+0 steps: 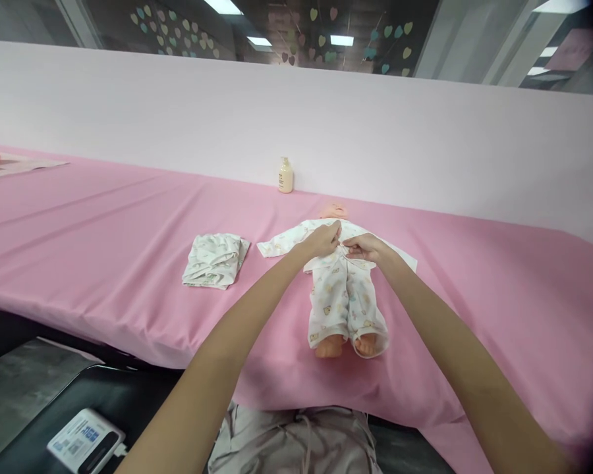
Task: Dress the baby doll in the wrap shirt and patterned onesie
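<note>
A baby doll (333,210) lies on its back, its head toward the wall and its bare feet toward me. It wears a white printed baby shirt (296,236), sleeves spread out to both sides, and matching trousers (329,303). Over the front of the shirt, my left hand (326,238) is closed, pinching the cloth near the middle. Close beside it, my right hand (366,247) pinches the shirt front around the waist. What exactly lies between the fingertips, cloth or a fastening, is too small to make out.
Folded white printed cloth (215,261) lies left of the doll on the pink sheet (143,263). A cream pump bottle (285,176) stands against the white wall (227,118). On a black chair (44,421) at lower left rests a white device (85,440).
</note>
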The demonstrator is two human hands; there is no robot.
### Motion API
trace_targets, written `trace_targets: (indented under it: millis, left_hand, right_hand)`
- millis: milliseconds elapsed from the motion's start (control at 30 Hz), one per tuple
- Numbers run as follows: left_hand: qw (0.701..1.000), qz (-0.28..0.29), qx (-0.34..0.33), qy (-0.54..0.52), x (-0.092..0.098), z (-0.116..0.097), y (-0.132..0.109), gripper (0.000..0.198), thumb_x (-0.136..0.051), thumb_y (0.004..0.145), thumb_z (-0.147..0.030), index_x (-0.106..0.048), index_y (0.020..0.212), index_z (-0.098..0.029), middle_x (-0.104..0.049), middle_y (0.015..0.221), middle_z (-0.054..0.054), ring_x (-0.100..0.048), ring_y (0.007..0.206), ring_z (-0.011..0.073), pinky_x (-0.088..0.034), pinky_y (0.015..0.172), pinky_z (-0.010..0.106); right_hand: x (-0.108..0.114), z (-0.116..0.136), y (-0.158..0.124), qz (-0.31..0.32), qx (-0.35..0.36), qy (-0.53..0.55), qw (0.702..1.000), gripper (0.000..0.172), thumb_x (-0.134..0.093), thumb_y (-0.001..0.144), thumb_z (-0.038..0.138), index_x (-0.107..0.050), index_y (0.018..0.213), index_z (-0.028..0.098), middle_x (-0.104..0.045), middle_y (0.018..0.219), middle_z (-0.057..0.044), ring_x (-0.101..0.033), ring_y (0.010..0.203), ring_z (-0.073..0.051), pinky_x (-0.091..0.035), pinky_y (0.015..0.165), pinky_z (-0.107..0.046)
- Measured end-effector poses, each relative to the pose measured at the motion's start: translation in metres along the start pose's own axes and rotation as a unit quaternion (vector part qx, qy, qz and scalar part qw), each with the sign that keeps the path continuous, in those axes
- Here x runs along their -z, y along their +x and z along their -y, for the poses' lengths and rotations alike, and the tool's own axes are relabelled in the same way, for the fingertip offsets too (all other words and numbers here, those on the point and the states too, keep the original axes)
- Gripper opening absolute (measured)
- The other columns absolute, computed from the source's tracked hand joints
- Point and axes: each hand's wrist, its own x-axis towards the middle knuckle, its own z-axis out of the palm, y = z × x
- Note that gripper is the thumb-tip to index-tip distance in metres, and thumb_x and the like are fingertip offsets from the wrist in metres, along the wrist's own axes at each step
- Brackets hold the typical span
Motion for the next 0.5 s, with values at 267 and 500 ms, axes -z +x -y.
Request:
trace_targets:
  millis: [267, 500]
  left_hand:
    - [0.988, -0.070, 0.114, 0.075, -0.016, 0.006, -0.020, 0.022, -0.056, 0.078, -0.023, -0.054, 0.099, -0.016, -0.053, 0.108, 0.010, -0.049, 0.105, 0.0246, -0.041, 0.089, 0.036]
    - [0.974, -0.215, -0.015, -0.072, 0.002, -0.094, -0.074, 0.015, -0.049, 0.083, -0.014, -0.059, 0.094, -0.019, -0.059, 0.099, 0.005, -0.054, 0.098, 0.0173, -0.046, 0.090, 0.033]
  right_hand:
    - [-0.030, -0.021, -0.013, -0.144, 0.116, -0.094, 0.978, 0.013, -0.058, 0.079, 0.021, -0.065, 0.085, 0.011, -0.060, 0.067, -0.003, -0.057, 0.063, -0.012, -0.050, 0.068, -0.024]
    - [-0.052, -0.035, -0.056, -0.198, 0.307, -0.442, 0.819, 0.025, -0.045, 0.085, 0.019, -0.064, 0.098, 0.011, -0.062, 0.101, -0.014, -0.057, 0.099, -0.022, -0.044, 0.087, -0.033]
